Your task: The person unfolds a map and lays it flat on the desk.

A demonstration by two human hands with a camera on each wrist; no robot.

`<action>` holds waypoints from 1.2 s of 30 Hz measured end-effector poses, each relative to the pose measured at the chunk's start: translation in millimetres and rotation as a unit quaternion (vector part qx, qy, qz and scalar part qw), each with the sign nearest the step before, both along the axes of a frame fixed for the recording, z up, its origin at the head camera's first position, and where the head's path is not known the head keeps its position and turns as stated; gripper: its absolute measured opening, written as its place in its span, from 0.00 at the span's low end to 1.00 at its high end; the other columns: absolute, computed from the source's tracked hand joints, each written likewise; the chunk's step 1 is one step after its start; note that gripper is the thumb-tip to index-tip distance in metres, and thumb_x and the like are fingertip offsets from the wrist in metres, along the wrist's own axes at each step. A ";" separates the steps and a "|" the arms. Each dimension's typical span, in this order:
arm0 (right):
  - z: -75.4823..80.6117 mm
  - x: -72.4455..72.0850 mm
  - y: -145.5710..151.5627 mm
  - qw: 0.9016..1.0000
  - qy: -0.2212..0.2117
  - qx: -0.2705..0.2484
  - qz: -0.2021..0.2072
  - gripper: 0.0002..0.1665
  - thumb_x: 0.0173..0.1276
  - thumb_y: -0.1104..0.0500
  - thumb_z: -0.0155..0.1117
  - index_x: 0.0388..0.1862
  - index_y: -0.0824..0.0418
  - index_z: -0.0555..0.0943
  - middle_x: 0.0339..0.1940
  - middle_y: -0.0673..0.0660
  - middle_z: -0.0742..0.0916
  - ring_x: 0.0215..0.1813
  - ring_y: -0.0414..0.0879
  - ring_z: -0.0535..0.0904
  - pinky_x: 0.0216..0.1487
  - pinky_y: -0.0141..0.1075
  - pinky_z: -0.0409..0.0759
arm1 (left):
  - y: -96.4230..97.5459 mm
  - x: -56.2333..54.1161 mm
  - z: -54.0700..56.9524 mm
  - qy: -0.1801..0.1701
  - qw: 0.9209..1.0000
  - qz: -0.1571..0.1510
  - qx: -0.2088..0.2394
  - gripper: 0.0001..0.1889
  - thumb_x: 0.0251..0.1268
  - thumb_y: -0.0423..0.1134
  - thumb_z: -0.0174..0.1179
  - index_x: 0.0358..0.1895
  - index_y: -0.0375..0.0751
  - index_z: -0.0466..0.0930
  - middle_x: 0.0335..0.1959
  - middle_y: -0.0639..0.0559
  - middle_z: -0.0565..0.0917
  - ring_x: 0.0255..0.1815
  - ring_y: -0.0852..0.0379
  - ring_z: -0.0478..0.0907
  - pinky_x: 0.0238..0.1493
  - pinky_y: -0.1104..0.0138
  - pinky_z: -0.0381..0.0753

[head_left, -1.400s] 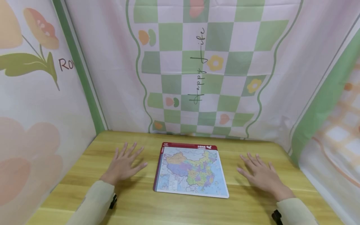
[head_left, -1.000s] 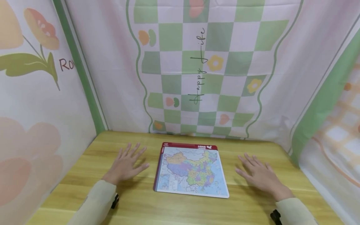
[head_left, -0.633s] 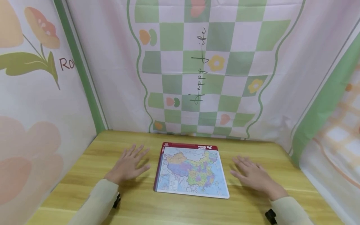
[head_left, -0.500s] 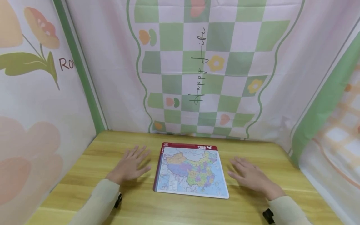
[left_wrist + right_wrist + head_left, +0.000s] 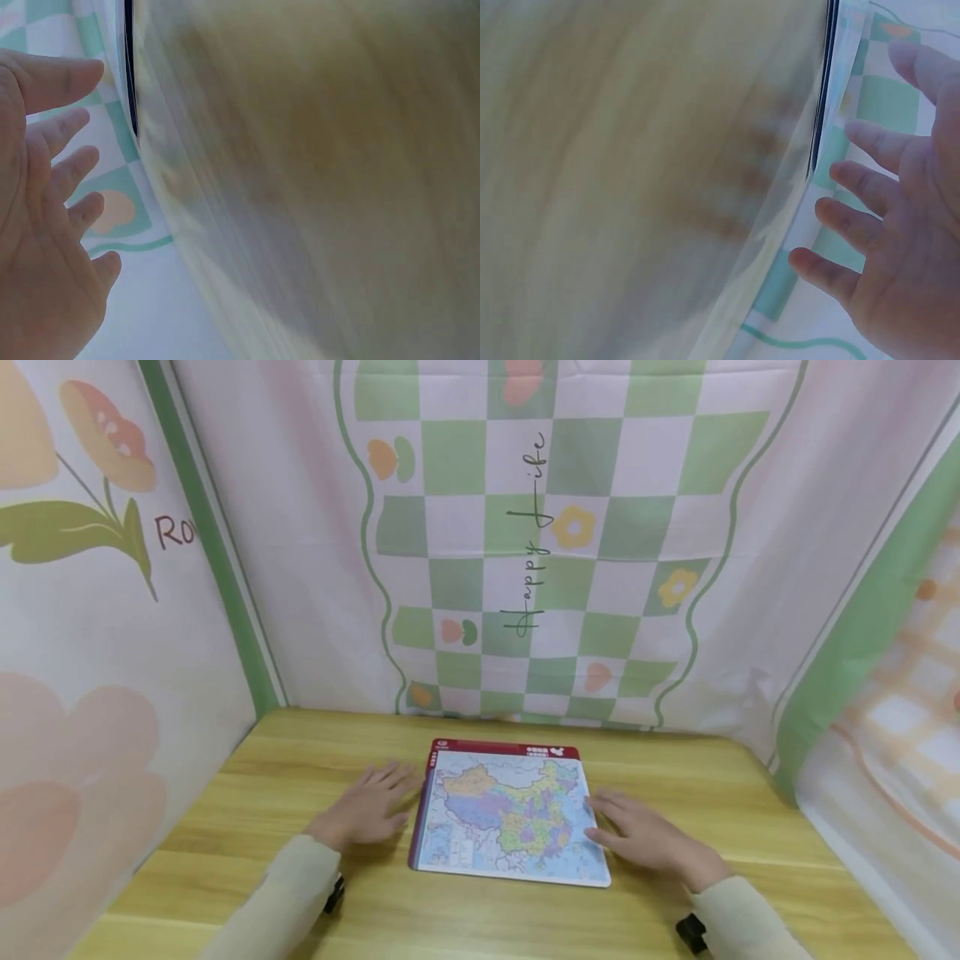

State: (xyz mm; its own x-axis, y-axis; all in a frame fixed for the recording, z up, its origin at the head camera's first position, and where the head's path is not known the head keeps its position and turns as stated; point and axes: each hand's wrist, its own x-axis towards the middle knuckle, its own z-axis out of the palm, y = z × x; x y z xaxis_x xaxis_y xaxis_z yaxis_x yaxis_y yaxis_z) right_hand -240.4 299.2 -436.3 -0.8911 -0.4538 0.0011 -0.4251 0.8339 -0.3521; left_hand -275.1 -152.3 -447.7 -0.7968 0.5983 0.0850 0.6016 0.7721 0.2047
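Note:
A flat rectangular map board [image 5: 517, 814], with a red band along its far edge and a coloured map of China, lies on the wooden table. My left hand [image 5: 367, 808] hovers just left of the board, fingers extended toward its left edge. On the other side, my right hand [image 5: 648, 835] reaches in, its fingertips overlapping the board's right edge in the head view. In the left wrist view the palm [image 5: 45, 225] is bare and the fingers are spread. The right wrist view shows the right palm [image 5: 915, 247] holding nothing, with the board's thin dark edge [image 5: 823, 97] beside the fingers.
The wooden table [image 5: 480, 922] extends around the board on all sides. Behind it hangs a green-and-white checkered curtain [image 5: 517, 585]. Printed fabric [image 5: 90, 652] closes off the left side, and a green-edged curtain [image 5: 862, 693] the right.
Both hands have moved inward from the sides toward the board, the left going right and the right going left. The board stays in the same place.

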 end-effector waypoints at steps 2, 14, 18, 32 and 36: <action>0.1 -0.5 -2.9 1.000 -0.011 -0.002 0.000 0.42 0.76 0.35 0.52 0.74 0.64 0.68 0.75 0.69 0.67 0.73 0.70 0.61 0.69 0.67 0.60 | 3.6 -0.4 -0.1 -0.003 1.000 -0.006 -0.005 0.30 0.75 0.43 0.53 0.77 0.40 0.62 0.77 0.38 0.60 0.78 0.34 0.50 0.74 0.37 0.47; 3.8 1.3 -14.8 0.998 -0.055 -0.010 0.007 0.40 0.75 0.41 0.57 0.74 0.67 0.67 0.76 0.72 0.64 0.75 0.72 0.57 0.71 0.67 0.57 | 21.9 0.4 -3.2 -0.049 0.998 -0.034 0.009 0.28 0.71 0.33 0.51 0.75 0.39 0.65 0.77 0.41 0.61 0.77 0.38 0.54 0.75 0.39 0.49; 2.4 2.5 -16.8 0.998 -0.068 -0.010 0.005 0.40 0.75 0.43 0.59 0.73 0.68 0.67 0.75 0.72 0.65 0.75 0.71 0.57 0.71 0.66 0.57 | 26.8 2.5 -1.6 -0.072 0.997 -0.033 0.008 0.28 0.71 0.30 0.51 0.74 0.39 0.66 0.77 0.42 0.62 0.77 0.40 0.55 0.75 0.41 0.48; 6.1 -2.5 -23.4 0.996 -0.092 -0.010 0.001 0.36 0.75 0.48 0.59 0.71 0.73 0.69 0.73 0.74 0.67 0.74 0.72 0.58 0.72 0.65 0.56 | 34.3 2.1 -3.0 -0.109 0.994 -0.012 -0.022 0.28 0.71 0.30 0.52 0.74 0.42 0.67 0.77 0.48 0.64 0.77 0.47 0.57 0.77 0.46 0.48; 4.7 -7.3 -24.5 0.996 -0.094 -0.004 -0.001 0.36 0.76 0.49 0.60 0.71 0.73 0.69 0.73 0.74 0.68 0.74 0.71 0.59 0.72 0.64 0.57 | 35.3 6.0 0.5 -0.116 0.993 -0.009 -0.031 0.28 0.71 0.30 0.52 0.74 0.42 0.67 0.76 0.49 0.64 0.77 0.49 0.57 0.77 0.47 0.49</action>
State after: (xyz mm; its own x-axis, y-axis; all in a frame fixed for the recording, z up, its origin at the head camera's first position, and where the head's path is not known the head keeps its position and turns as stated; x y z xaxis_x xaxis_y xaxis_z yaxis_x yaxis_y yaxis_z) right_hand -247.7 274.7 -431.6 -0.8772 -0.4519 -0.1625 -0.3482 0.8315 -0.4328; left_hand -269.1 -117.0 -447.2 -0.7793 0.6117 -0.1363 0.5584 0.7765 0.2921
